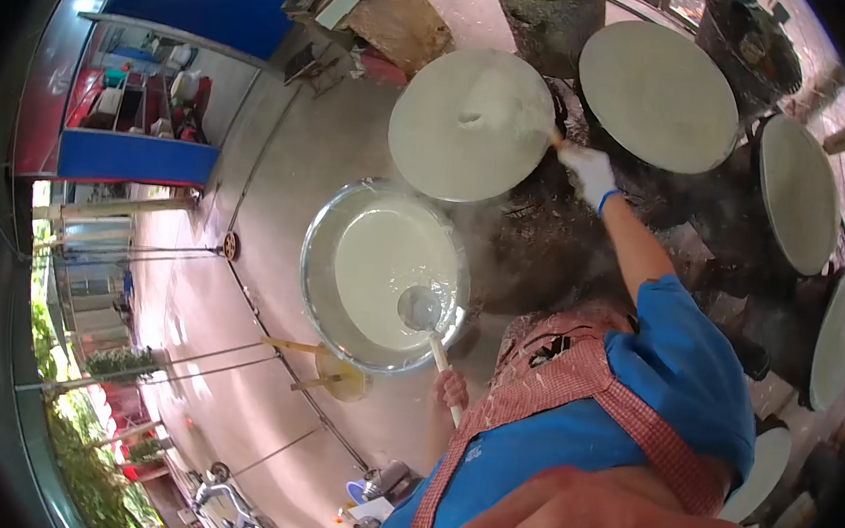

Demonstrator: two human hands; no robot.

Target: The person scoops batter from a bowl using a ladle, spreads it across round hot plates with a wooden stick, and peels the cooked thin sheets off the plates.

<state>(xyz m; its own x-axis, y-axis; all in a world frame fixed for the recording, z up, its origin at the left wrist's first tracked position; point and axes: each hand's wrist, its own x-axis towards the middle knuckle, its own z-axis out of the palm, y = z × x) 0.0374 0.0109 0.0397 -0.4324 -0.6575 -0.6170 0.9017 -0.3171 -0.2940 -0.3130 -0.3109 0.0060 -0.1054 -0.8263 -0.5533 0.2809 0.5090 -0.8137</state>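
My left hand (pixel 450 390), bare, is closed round the pale handle of a ladle (pixel 420 308). The ladle's round bowl rests at the surface of white liquid batter inside a wide metal basin (pixel 312 300). In a white glove, my right hand (pixel 588 174) is closed on a wooden-handled tool (pixel 556 140) at the right edge of a round white cloth-like top (pixel 441 156). The tool's far end is blurred, so its kind cannot be made out. A small dark opening shows near the middle of that top, with steam around it.
More round pale tops (pixel 659 96) on dark drum-like stoves curve round to the right, one of them a tilted disc (pixel 798 194). A yellowish bucket (pixel 342 379) stands behind the basin. Cardboard and boards (pixel 397 19) are stacked beyond. A scooter (pixel 230 507) is parked far left.
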